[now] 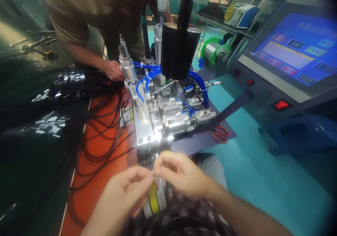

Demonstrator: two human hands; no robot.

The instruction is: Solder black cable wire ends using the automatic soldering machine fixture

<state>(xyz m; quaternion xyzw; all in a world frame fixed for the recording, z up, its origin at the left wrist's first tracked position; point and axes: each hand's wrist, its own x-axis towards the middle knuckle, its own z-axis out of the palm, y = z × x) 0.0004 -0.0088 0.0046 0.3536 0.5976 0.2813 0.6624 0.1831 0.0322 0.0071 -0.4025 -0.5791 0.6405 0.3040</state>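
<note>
My left hand (126, 190) and my right hand (181, 174) meet in front of my body, each closed in a pinch, fingertips almost touching. A thin, pale, small piece (155, 177) shows between the fingertips, too small to name. Just beyond the hands stands a bench machine (144, 125) with a shiny metal block, cylinders and blue air tubes (202, 83). Below the fingers is a label with a yellow arrow (153, 199). Black cables (105, 148) lie in loops on the orange surface (91, 159) to the left.
A co-worker's hand (115, 71) rests near the machine's far left side. Bundles of dark cables with shiny ends (52, 122) lie at left. Red-handled scissors (220, 134) sit at right, below a solder-like wire spool (214, 52). A touchscreen panel (297, 53) stands at right. A black duct (180, 50) hangs overhead.
</note>
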